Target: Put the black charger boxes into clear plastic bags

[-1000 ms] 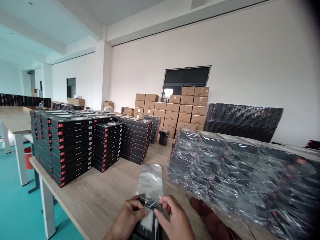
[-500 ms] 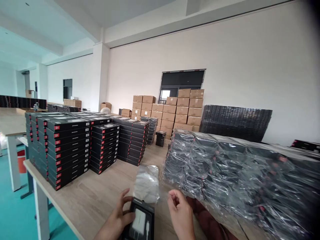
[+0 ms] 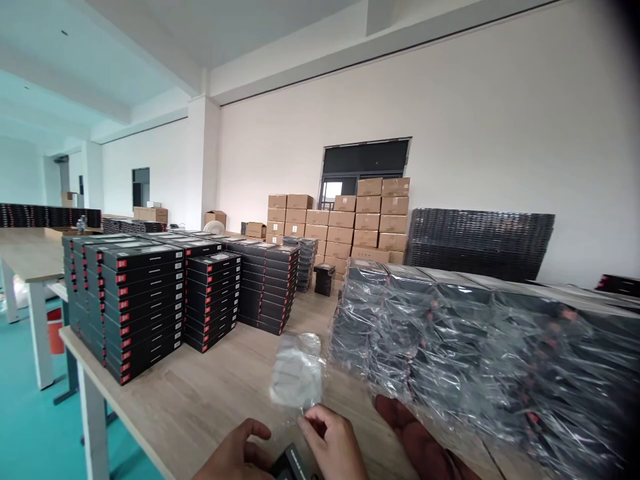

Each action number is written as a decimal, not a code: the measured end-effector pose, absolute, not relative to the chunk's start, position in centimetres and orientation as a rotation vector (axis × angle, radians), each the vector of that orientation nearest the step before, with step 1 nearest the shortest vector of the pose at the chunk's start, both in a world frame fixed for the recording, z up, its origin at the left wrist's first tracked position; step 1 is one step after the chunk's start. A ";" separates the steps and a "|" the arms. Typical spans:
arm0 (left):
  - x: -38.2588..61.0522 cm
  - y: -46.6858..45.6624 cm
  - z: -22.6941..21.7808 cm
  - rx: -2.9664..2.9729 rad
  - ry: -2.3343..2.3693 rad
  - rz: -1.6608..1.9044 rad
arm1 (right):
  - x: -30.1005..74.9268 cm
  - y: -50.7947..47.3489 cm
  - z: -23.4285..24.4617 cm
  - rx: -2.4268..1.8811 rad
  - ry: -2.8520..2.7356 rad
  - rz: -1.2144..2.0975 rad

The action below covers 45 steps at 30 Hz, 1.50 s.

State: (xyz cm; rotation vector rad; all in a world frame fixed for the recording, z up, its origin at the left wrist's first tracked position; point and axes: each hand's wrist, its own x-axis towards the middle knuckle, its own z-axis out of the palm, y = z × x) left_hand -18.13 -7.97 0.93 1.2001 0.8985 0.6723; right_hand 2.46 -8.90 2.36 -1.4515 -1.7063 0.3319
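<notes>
At the bottom of the head view my left hand (image 3: 237,457) curls around the side of a small black box (image 3: 289,465); most of the box is out of frame. My right hand (image 3: 337,443) has thumb and forefinger pinched at the near edge of a clear plastic bag (image 3: 297,377). This bag lies flat on the wooden table (image 3: 210,393), just beyond the box; whether it is one or several layers I cannot tell. Right of my right hand rests a dark reddish-brown item (image 3: 420,437), whose kind is unclear.
Tall stacks of black boxes with red corners (image 3: 145,307) stand on the left. A long row of plastic-wrapped black boxes (image 3: 450,333) fills the right. Behind are brown cartons (image 3: 340,220) and a pile of black trays (image 3: 480,243). The table's left edge (image 3: 113,413) drops to a green floor.
My right hand has moved left and down to the bag's near edge. The black box and my left hand have sunk lower in view, and the box's front window is now out of frame.
</notes>
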 end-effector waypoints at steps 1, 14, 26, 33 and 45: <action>-18.0 -7.9 0.8 1.233 0.906 0.686 | 2.5 -9.0 2.4 -1.455 -1.704 0.314; -18.0 -8.0 1.1 1.447 0.935 0.931 | 1.8 -10.2 4.1 -1.435 -1.948 0.163; -18.4 -7.1 1.0 1.465 0.929 0.881 | 4.1 -9.1 2.9 -1.677 -1.676 0.304; -18.4 -7.7 1.6 1.526 0.907 0.810 | 3.1 -9.2 3.0 -1.616 -1.702 0.263; -18.9 -8.5 2.7 1.513 0.849 0.736 | 3.3 -9.6 3.3 -1.455 -1.817 0.294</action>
